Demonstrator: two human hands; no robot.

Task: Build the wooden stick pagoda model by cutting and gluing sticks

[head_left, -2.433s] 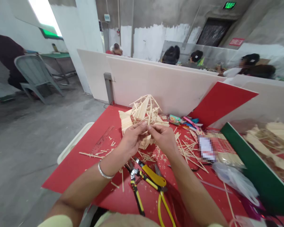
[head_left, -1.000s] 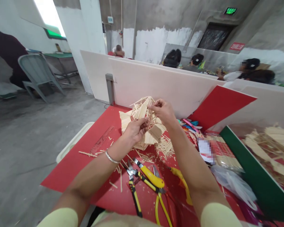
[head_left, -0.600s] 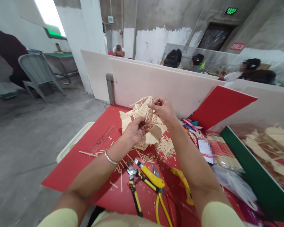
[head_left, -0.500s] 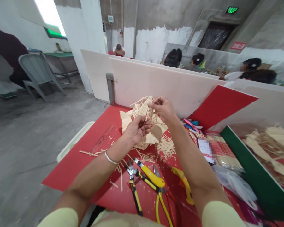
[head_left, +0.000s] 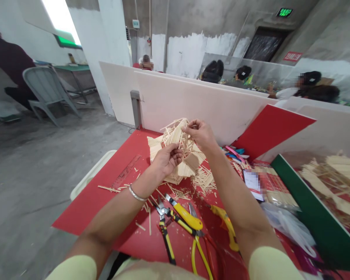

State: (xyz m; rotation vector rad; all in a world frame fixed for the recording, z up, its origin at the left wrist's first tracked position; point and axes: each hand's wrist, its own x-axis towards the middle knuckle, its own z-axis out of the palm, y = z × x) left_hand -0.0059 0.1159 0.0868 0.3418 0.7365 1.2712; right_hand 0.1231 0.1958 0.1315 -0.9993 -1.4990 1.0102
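Note:
A structure of thin pale wooden sticks [head_left: 189, 165] stands at the back of the red tabletop [head_left: 102, 177]. My left hand [head_left: 169, 158] is at its front left, thumb and fingers pinched on a thin stick at the structure's face. Higher up on the right, my right hand [head_left: 198, 132] pinches near the top of the sloping sticks; its fingertips touch the structure, and what lies between them is too small to tell. Loose sticks [head_left: 204, 179] lie to the right of the structure.
Nearer me lie pliers with black and yellow handles [head_left: 167, 239], a yellow-handled cutter [head_left: 186, 216] and a yellow glue gun [head_left: 226, 225]. A clear ruler [head_left: 126, 171] is at left. A white partition [head_left: 192, 101] stands behind; a green board [head_left: 312, 210] borders the right.
The fingers of my left hand have curled in more and shifted slightly left. My right hand stays nearly in place at the top of the structure.

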